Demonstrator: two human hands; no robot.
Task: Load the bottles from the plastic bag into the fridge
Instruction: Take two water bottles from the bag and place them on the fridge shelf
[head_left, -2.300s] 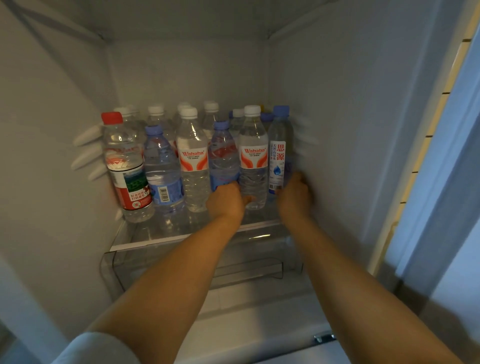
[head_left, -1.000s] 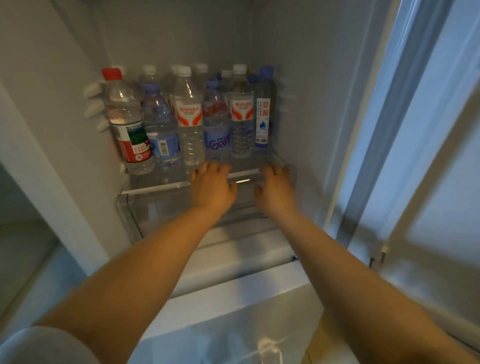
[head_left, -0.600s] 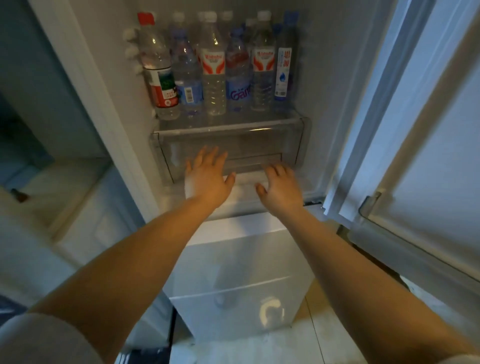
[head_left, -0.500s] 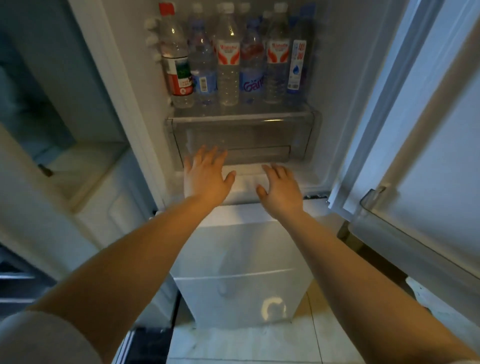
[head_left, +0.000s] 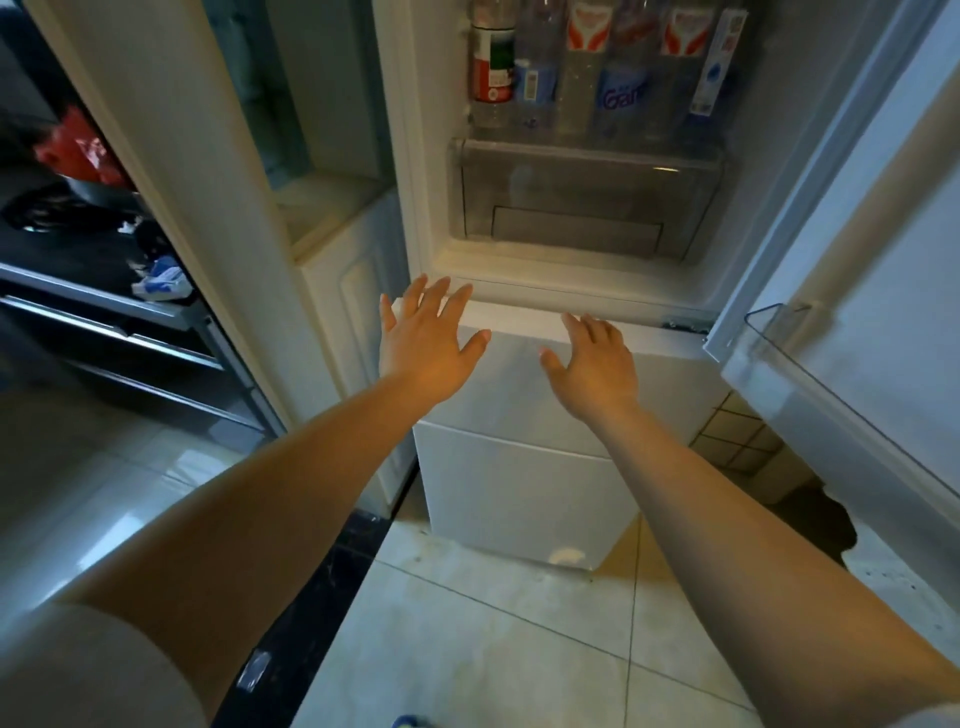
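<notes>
While both arms reach forward, the left hand (head_left: 427, 353) and right hand (head_left: 595, 364) hover apart, fingers spread, holding nothing, before the white fridge (head_left: 519, 467). Bottles (head_left: 618, 78) stand upright in a row on the shelf above the clear drawer (head_left: 582, 197); door (head_left: 857, 260) open at right.

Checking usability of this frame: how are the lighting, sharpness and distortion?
Head view: dim, warm light; bottles soft and cut off by the top edge; wide-angle bending of the fridge door; glare on the floor tiles; both hands reasonably sharp.
</notes>
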